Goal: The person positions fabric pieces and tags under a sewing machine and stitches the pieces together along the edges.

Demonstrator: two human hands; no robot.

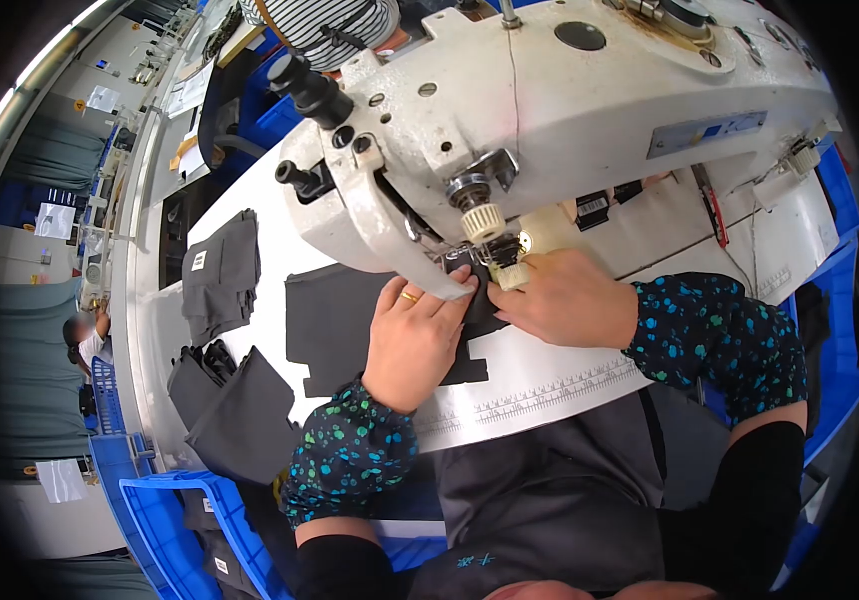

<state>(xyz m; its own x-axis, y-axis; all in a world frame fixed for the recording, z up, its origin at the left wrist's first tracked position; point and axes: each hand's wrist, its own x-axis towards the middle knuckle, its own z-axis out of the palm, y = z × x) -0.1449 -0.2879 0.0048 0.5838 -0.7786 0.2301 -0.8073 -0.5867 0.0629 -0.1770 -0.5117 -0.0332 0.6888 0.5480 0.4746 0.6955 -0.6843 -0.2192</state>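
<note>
A white sewing machine (420,130) stands over a dark grey fabric piece (335,320), which lies flat with notched lower corners. Part of the fabric runs under the presser foot area. My left hand (415,335), with a ring on one finger, is closed at the fabric beside the needle, fingertips pressed together on it. Close on the other side, my right hand (570,300) has curled fingers gripping the fabric edge near a cream knob. The machine head and my fingers partly hide the needle and the gripped edge.
Stacked dark fabric pieces (222,275) with a white label and a loose folded pile (240,410) lie to the left. A printed ruler (550,390) runs along the table's front edge. Red-handled snips (715,210) lie right. A blue crate (175,485) stands lower left.
</note>
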